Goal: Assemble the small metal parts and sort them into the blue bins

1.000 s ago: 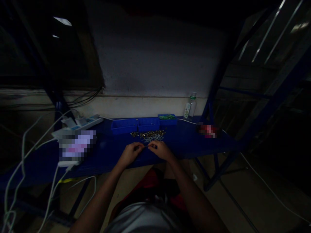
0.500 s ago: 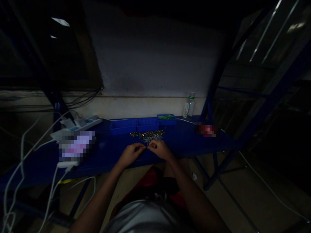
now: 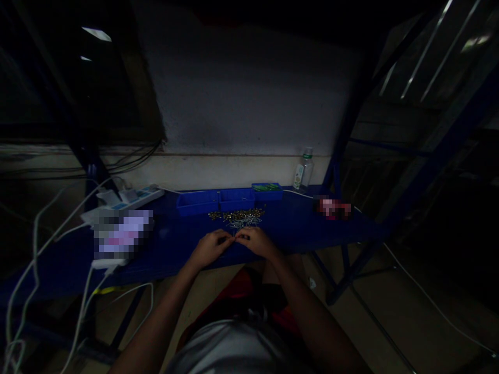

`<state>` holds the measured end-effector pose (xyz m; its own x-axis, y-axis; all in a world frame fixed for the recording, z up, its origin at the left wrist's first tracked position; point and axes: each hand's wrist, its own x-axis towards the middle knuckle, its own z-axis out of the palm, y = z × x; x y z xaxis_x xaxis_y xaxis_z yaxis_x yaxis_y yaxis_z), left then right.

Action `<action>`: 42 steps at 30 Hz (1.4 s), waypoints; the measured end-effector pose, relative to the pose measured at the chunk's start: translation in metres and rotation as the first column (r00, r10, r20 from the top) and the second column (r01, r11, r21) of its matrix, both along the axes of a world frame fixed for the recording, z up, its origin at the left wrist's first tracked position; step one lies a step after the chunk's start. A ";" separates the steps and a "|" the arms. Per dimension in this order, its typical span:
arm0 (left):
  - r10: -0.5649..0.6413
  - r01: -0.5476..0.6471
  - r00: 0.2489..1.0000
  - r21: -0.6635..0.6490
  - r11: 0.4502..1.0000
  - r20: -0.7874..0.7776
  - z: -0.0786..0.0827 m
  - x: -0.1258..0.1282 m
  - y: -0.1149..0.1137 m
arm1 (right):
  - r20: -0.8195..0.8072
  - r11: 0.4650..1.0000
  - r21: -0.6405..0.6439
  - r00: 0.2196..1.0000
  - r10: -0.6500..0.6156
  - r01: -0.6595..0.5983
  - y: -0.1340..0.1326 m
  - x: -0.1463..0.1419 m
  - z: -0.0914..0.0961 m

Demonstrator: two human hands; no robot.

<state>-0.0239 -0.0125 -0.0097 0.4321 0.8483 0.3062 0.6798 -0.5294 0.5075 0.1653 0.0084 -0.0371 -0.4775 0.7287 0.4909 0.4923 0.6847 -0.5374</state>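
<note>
Blue table point(image 3: 300, 224), left hand point(image 3: 212, 248), right hand point(image 3: 258, 242) curled, touching

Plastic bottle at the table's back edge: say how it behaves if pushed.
The plastic bottle stands upright, tall and narrow, so a push near its green cap would probably tip it. Clear and thin-looking, it is likely light; once down, its round body could roll along the table.

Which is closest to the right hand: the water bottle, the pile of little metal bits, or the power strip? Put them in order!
1. The metal bits, on the table just beyond the right hand.
2. The bottle, back right by the wall.
3. The power strip, far off to the left.
</note>
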 end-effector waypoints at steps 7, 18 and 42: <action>0.063 -0.062 0.998 -0.016 0.998 0.024 -0.004 -0.002 0.003 | -0.003 1.000 -0.012 1.000 -0.005 0.005 -0.003 -0.001 0.003; 0.071 -0.070 0.997 -0.008 0.997 0.011 -0.002 -0.001 0.001 | -0.058 0.996 -0.062 0.996 -0.068 0.064 -0.001 -0.002 0.002; 0.037 -0.035 0.995 -0.015 0.999 0.098 -0.005 -0.003 0.004 | 0.009 0.998 -0.020 0.999 -0.052 0.052 -0.002 -0.002 0.004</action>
